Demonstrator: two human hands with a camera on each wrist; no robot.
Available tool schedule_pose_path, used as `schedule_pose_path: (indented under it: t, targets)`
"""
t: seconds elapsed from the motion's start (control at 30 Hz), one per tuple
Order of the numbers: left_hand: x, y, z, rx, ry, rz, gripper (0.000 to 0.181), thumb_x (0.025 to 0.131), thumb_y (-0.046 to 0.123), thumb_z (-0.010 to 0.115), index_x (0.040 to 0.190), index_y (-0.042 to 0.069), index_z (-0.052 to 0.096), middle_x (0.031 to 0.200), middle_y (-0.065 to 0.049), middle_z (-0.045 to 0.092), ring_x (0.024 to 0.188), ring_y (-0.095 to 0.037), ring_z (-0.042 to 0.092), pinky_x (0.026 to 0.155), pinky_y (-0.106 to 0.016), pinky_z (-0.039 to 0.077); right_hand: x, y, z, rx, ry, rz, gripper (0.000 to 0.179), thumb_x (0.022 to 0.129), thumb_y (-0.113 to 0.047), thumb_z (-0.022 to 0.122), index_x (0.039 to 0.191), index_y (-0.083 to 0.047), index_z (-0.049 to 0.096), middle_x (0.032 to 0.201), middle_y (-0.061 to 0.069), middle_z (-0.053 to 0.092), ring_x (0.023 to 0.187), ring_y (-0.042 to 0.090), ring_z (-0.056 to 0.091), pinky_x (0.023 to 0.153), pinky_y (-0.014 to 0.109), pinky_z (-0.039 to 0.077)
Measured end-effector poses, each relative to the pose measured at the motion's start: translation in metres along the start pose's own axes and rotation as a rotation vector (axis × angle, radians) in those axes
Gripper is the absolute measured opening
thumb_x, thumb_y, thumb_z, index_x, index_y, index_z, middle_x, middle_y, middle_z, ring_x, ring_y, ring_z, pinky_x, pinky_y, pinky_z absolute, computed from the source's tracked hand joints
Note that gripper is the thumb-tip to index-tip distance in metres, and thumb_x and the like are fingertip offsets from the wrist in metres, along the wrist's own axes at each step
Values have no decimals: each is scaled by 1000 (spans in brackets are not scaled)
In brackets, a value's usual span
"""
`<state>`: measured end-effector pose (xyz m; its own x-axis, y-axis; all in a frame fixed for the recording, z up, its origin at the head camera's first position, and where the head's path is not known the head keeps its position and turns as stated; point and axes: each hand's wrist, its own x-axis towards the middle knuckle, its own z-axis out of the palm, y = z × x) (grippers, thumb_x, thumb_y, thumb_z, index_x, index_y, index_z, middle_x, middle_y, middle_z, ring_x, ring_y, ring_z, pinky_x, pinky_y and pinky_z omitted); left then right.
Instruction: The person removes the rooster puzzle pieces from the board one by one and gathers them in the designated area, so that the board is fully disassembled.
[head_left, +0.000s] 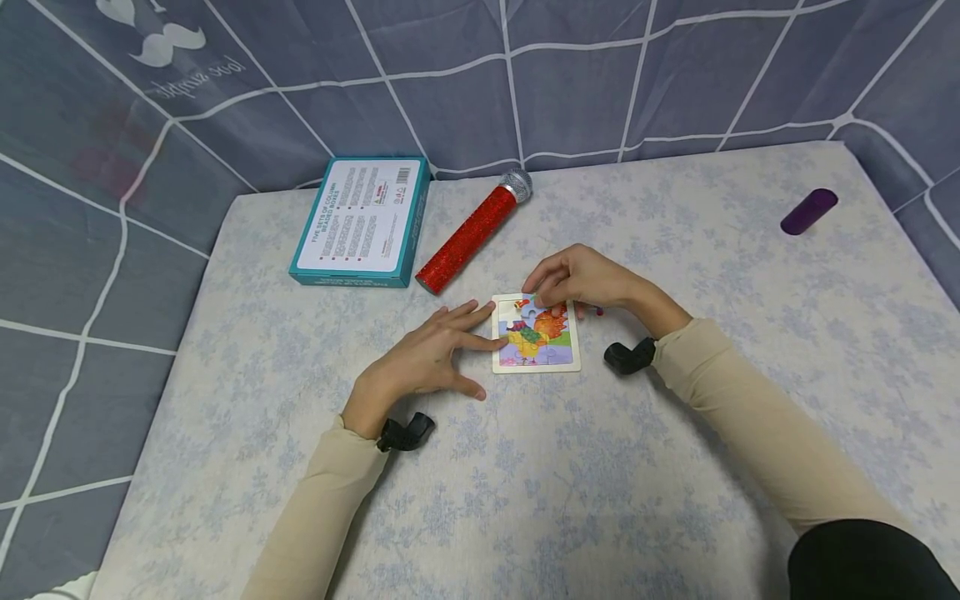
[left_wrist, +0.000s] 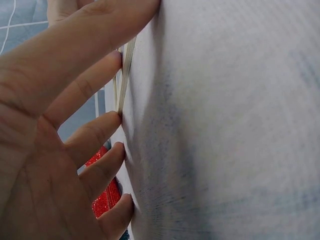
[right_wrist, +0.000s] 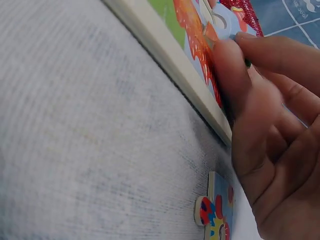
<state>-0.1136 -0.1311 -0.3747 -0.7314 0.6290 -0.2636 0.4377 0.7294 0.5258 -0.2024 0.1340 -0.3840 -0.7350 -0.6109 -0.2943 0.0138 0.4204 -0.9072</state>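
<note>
Lying furthest left on the bench point(head_left: 570, 508), a box point(head_left: 367, 218) shows its printed side upward, beyond the left hand point(head_left: 427, 350). That hand's grip is spread apart and holds nothing; the forefinger reaches over the left edge of the puzzle point(head_left: 538, 340), another fingertip touches the same edge farther up, and the thumb sits off it, toward the person. Past the box, a red microphone point(head_left: 468, 237) lies aslant beyond the puzzle, its head pointing away and to the right. The puzzle lies flat between the two hands, nearly square, so its outline gives no clear long axis. Over its far right part, the right hand point(head_left: 588, 279) has thumb and forefinger together, pinching what looks like a pale blue piece point(right_wrist: 229, 26); how that piece is turned I cannot tell. As I judge it, the coming move turns on one relation: the pale patch point(head_left: 507, 313) in the puzzle's far left corner, seemingly unfilled, lies just left of the right grip, which already has the piece, though the left fingertips are also near. A loose piece point(right_wrist: 221, 210) lies beside the puzzle's right edge, and a purple tube point(head_left: 808, 212) lies well apart, far right.
</note>
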Motion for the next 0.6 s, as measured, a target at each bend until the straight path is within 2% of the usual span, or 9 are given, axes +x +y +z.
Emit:
schedule_pose_path:
  t: [0.17, 0.27, 0.37, 0.6]
  targets:
    - [0, 0, 0, -1, -5, -3, 75, 69, 34, 90, 137, 23, 59, 161, -3, 23, 150, -23, 9, 121, -48, 5, -3, -1, -2, -29, 12, -51, 23, 87, -8, 71, 109, -3, 72, 93, 9, 75, 80, 18, 66, 64, 25, 47]
    - [0, 0, -1, -2, -6, -2, 75, 70, 34, 90, 137, 23, 59, 161, -3, 23, 150, -23, 9, 121, -48, 6, -7, 0, -6, -43, 26, -48, 22, 87, -10, 72, 108, -6, 73, 94, 8, 75, 90, 20, 68, 77, 29, 50]
    - [0, 0, -1, -2, -5, 0, 74, 70, 34, 90, 137, 23, 59, 161, -3, 23, 150, -23, 9, 121, -48, 6, -12, 3, -10, -60, 48, -24, 21, 87, -11, 72, 108, -8, 75, 96, 6, 75, 91, 20, 68, 78, 30, 51]
    - [0, 1, -1, -3, 0, 2, 75, 69, 33, 90, 137, 22, 59, 161, -3, 23, 150, -23, 10, 121, -49, 6, -31, 16, -27, -64, 96, 38, 23, 88, -15, 73, 110, -8, 75, 101, 6, 74, 86, 17, 61, 71, 27, 47]
